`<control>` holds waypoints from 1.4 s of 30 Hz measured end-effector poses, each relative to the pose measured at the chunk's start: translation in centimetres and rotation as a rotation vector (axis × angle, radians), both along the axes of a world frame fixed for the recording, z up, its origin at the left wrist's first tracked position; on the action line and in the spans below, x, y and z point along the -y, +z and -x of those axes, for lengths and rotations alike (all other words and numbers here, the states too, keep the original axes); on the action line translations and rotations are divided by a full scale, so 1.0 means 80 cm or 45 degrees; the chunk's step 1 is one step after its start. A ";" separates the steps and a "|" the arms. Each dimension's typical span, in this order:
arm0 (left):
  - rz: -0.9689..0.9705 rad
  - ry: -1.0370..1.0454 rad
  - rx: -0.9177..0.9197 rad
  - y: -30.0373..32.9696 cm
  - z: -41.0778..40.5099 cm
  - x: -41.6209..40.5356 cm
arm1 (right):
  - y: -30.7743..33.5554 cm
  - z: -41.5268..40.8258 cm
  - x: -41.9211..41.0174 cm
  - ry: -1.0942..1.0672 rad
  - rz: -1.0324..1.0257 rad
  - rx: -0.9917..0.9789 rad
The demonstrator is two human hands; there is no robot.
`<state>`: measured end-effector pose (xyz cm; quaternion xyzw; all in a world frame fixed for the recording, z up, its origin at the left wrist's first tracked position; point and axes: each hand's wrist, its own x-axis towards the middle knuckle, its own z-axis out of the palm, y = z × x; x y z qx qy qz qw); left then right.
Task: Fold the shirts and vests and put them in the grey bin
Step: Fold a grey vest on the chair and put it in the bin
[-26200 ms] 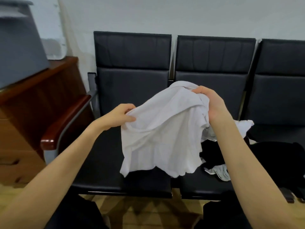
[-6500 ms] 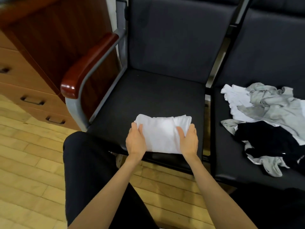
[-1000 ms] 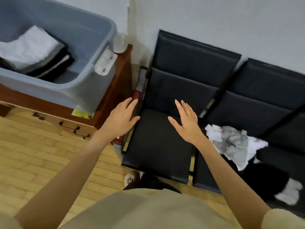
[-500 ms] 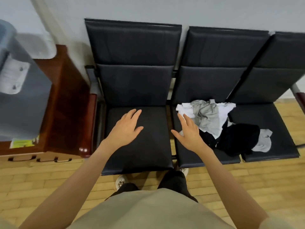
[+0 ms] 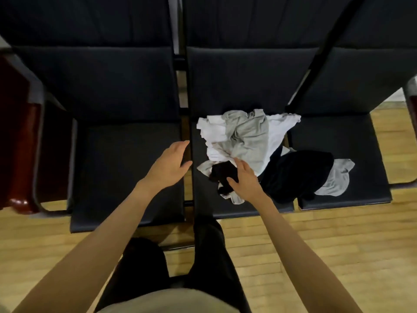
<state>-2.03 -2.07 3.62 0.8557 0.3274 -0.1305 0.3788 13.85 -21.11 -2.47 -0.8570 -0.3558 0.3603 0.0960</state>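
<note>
A loose pile of garments lies across the middle seat (image 5: 237,71) and the right seat. A crumpled grey garment (image 5: 246,134) lies over white cloth (image 5: 279,125) at the back. A black garment (image 5: 293,175) and another grey piece (image 5: 336,181) lie to the right. My right hand (image 5: 244,179) hovers with relaxed fingers over a small black piece (image 5: 222,175) at the pile's front left. My left hand (image 5: 170,164) is open above the gap between the left and middle seats, holding nothing. The grey bin is out of view.
The left seat (image 5: 126,168) of the black bench has no clothes on it. A red-brown wooden armrest (image 5: 21,143) runs along the bench's left end. Wooden floor (image 5: 316,245) lies in front, with my legs in dark trousers below.
The view has dropped closer to the bench. Both hands have moved right and forward; my right hand has reached the front of the pile. The bin has left the view.
</note>
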 end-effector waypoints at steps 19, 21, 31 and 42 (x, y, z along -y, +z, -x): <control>0.278 0.401 0.460 -0.381 -0.208 0.097 | -0.288 -0.050 0.030 -1.063 -0.597 -0.030; 0.394 0.476 0.502 -0.387 -0.220 0.095 | -0.293 -0.042 0.027 -1.071 -0.660 0.058; 0.966 0.758 0.934 -0.308 -0.123 0.052 | -0.277 0.005 -0.018 -0.643 -0.984 0.516; 0.871 0.885 1.158 -0.292 0.048 0.030 | -0.215 0.113 -0.023 -0.419 -1.408 0.228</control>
